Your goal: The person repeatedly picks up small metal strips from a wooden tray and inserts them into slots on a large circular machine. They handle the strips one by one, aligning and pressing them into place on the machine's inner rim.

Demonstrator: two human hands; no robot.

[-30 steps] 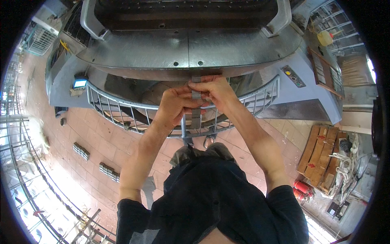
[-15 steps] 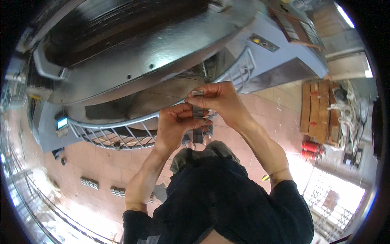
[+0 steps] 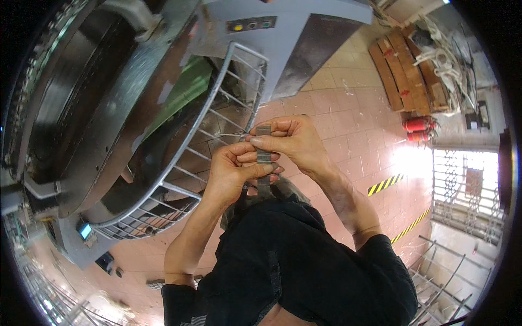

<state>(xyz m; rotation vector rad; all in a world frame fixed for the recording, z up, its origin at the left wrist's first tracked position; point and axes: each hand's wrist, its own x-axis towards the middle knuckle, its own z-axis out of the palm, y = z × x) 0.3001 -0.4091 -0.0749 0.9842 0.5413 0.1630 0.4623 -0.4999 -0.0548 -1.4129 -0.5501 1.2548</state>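
A narrow grey-brown strip with ribbed cross bands (image 3: pixel 263 157) hangs upright between my hands, in front of my body. My left hand (image 3: pixel 225 173) pinches its middle part between thumb and fingers. Above, my right hand (image 3: pixel 300 145) grips the upper end, thumb in front and index finger curled behind. The top of the strip shows over my right thumb. Its lower end drops below my left fingers, toward my shirt. What the strip is made of I cannot tell.
A large machine with a curved metal edge (image 3: pixel 122 103) and tubular guard rail (image 3: pixel 187 144) stands ahead and left. Its blue-grey housing carries a button panel (image 3: pixel 251 25). Rightward are wooden boards (image 3: pixel 399 70), red fire extinguishers (image 3: pixel 417 125) and a yellow-black floor stripe (image 3: pixel 385 185).
My view has turned to the right, so the machine has shifted left and the floor stripes show more fully. Both hands keep hold of the strip in nearly the same pose.
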